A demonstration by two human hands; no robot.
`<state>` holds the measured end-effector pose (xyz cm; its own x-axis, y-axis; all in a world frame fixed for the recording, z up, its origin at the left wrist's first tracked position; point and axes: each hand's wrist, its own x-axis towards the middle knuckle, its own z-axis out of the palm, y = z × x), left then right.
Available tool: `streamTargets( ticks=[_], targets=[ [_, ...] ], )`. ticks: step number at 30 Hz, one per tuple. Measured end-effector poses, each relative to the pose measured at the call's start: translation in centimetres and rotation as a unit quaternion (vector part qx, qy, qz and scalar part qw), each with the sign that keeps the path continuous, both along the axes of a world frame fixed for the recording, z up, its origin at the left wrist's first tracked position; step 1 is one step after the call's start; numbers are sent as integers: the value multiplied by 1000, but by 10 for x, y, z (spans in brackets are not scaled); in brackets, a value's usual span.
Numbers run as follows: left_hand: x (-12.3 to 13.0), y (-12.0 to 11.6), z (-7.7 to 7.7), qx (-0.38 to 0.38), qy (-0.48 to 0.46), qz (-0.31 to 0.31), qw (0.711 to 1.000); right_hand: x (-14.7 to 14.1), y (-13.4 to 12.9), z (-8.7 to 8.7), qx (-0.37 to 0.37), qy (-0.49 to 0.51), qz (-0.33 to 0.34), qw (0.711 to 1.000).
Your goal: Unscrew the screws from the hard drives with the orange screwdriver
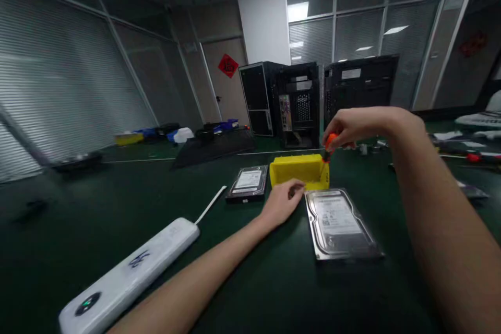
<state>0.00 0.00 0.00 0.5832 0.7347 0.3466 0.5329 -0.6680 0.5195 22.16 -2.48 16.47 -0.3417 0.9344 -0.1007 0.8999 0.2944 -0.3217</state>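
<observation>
My right hand (350, 126) is wrapped around the orange handle of a screwdriver (331, 142), held upright with its shaft pointing down into the right end of a yellow bin (287, 167). My left hand (282, 201) rests on the table in front of the bin, thumb and fingers curled together near the corner of a silver hard drive (338, 222). Whatever its fingertips may hold is hidden. The hard drive lies flat, label up, between my forearms. A second hard drive (248, 181) sits left of the bin.
Left of my forearm lies a white power strip (136, 271) with a cable. Black computer cases (299, 104) stand at the back, beside a dark mat (215, 147). Blurred tools and parts (473, 157) cover the right side of the green table (219, 250).
</observation>
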Motion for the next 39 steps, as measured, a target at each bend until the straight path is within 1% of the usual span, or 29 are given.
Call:
streamTargets(
  ticks=[3,6,9,14,18,22,25,28,34,39],
  targets=[
    [0,-4,2,19,14,-46,999,3,2,2,23,-10,-15,1000],
    [-1,-7,4,12,19,-72,997,4,5,3,56,-20,-33,998],
    [-3,-6,6,-25,21,-91,995,4,5,3,69,-22,-43,996],
    [-5,2,6,-101,7,-125,987,2,2,5,55,0,-32,998],
    [-7,7,5,-135,-10,-145,980,1,0,7,54,-1,-33,998],
    [-8,3,8,-166,-3,-152,974,0,-3,7,49,-2,-34,998],
    [-7,-10,13,-185,17,-126,975,-3,-8,8,40,-6,-35,999],
    [-7,-28,17,-188,26,-115,975,-5,-16,11,39,-3,-29,999],
    [-8,-75,22,-183,38,-127,974,-7,-25,15,59,6,-32,998],
    [-1,-109,24,-204,74,-155,964,-7,-25,15,40,2,-14,999]
  ],
)
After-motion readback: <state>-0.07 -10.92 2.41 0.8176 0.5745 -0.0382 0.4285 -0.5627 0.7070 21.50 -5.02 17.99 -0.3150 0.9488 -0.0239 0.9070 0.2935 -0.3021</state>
